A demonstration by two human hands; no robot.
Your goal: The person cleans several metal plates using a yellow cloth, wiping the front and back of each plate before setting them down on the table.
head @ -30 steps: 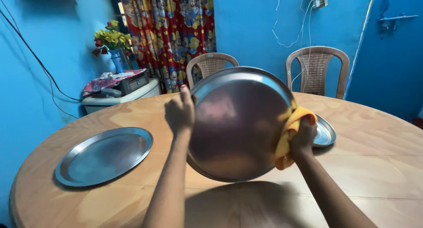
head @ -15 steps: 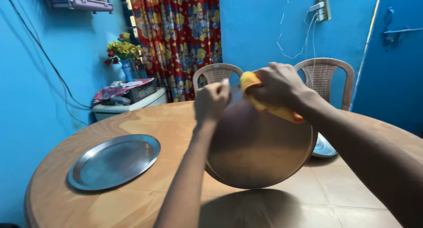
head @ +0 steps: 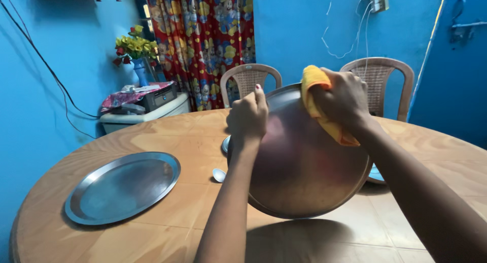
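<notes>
Wiping step in hand: left hand (head: pixel 247 118) fingers are clamping the steel plate (head: pixel 304 166), tilted above the bench (head: pixel 167 136); right hand (head: pixel 342 98) is pressing a bunched yellow cloth (head: pixel 317 98) on its upper rim. Likely next: firm grip, even sweep downward.

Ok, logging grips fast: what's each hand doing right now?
Left hand: closed on the rim of the tilted steel plate.
Right hand: closed on the yellow cloth, pressed to the plate.
</notes>
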